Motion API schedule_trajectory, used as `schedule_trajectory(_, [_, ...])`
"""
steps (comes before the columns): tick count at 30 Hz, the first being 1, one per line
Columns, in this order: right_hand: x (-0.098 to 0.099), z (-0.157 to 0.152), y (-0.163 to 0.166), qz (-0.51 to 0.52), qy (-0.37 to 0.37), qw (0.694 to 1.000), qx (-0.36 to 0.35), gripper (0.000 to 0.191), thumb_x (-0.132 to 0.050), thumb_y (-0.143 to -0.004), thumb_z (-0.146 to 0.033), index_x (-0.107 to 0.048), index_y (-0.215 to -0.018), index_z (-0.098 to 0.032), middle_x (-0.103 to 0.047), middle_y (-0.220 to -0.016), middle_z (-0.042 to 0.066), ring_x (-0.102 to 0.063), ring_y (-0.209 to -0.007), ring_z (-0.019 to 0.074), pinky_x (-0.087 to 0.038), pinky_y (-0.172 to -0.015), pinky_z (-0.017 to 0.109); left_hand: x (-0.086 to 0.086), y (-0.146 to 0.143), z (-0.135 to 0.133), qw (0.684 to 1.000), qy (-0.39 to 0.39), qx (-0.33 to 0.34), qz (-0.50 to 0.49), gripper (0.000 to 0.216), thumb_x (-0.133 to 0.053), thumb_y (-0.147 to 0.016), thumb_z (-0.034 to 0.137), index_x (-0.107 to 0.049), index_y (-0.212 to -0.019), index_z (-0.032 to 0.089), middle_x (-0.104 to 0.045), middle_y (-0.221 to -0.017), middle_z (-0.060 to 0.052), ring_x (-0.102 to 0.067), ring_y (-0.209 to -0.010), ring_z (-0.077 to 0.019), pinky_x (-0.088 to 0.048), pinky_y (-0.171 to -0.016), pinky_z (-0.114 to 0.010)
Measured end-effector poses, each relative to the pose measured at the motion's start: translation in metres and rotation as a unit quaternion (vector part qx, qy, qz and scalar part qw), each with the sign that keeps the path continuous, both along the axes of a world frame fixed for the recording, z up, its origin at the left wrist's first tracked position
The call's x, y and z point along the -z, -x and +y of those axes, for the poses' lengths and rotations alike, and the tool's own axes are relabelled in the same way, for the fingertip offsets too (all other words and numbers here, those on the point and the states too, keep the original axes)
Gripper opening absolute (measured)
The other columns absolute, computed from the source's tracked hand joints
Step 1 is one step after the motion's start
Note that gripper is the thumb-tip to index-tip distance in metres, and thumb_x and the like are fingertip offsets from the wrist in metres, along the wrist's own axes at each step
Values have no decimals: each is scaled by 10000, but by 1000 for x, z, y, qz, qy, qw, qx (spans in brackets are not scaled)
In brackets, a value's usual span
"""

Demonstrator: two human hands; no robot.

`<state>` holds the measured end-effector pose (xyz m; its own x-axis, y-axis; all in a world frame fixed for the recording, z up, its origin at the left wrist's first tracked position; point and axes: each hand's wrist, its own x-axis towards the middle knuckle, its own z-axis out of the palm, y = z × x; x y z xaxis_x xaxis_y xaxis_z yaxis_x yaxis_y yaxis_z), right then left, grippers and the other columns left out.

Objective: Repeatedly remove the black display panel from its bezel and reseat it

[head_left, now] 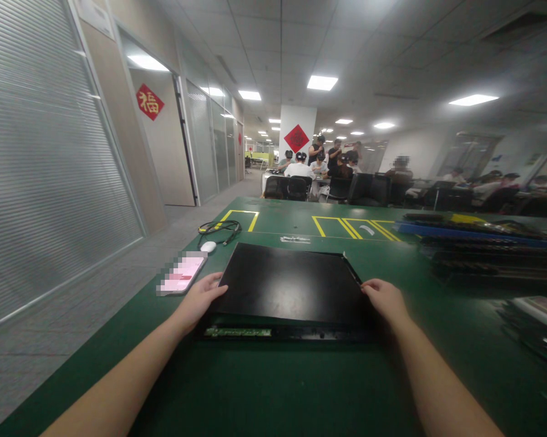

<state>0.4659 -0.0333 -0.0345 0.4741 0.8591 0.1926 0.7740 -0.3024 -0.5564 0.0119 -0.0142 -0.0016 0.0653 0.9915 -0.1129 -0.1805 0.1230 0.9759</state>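
Two side edges of the black panel (291, 282) sit pinched in your left hand (204, 296) and right hand (386, 296), presumably to keep it level over the green table (277, 388), just behind the circuit strip (239, 332).

Wide, level two-handed pinch

The person's bare left forearm (132, 367) runs alongside the left edge of the surface (273, 394), while the right forearm (437, 370) slants inward. The left hand (204, 295) and right hand (387, 298) are well apart, each closed in a pinch.
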Motion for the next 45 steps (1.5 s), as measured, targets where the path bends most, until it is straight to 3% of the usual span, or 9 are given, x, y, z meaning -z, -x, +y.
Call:
schedule_trajectory(20, [-1, -2, 1, 13, 4, 1000, -4, 234, -543, -785, -334, -755, -830, -245, -759, -877, 32, -671, -838, 204, -442, -701, 277, -4, -2, -3, 1000, 0, 0, 11, 431, -777, -715, 86, -617, -1111, 147, -809, -935, -110, -774, -865, -262, -611, -744, -303])
schedule_trajectory(35, [2, 0, -1, 16, -1, 1000, 0, 222, -556, -771, -321, -762, -813, -249, -756, -858, 33, -664, -821, 209, -437, -695, 280, -4, -3, -1, 1000, 17, -14, 5, 246, -597, -873, 85, -623, -1112, 138, -809, -873, -74, -774, -813, -195, -593, -716, -247])
schedule_trajectory(45, [3, 1, -2, 19, -2, 1000, 1, 231, -554, -763, -336, -762, -818, -252, -755, -860, 33, -664, -832, 210, -439, -704, 287, -3, -3, 0, 1000, 26, -15, 2, 345, -669, -808, 72, -616, -1141, 145, -809, -903, -81, -773, -819, -218, -597, -717, -273])
